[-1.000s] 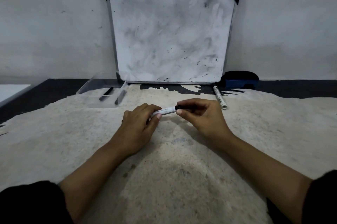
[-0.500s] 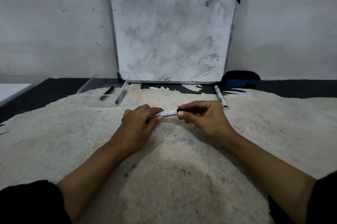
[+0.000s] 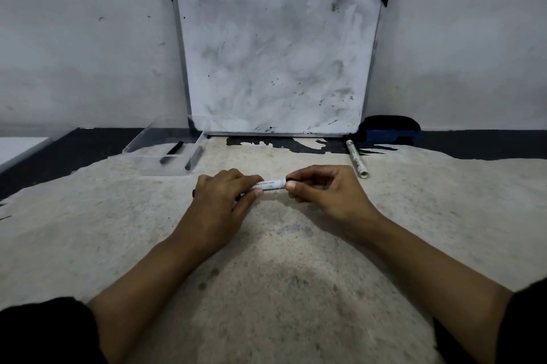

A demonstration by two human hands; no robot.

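Observation:
A white marker [image 3: 270,184] with a black cap lies level between both hands, just above the worn table top [image 3: 118,230]. My left hand [image 3: 220,200] grips its barrel at the left end. My right hand [image 3: 325,190] pinches the black cap end with thumb and fingers. Only the middle of the barrel shows between the two hands. A smudged whiteboard [image 3: 275,55] leans upright against the wall behind.
A second white marker [image 3: 356,158] lies to the right of my hands. A blue and black eraser [image 3: 389,129] sits at the whiteboard's lower right. A clear plastic tray [image 3: 154,166] at back left holds two dark markers [image 3: 171,152].
My hands have moved slightly closer together on the marker, leaving a shorter stretch of barrel visible. Nothing else has moved.

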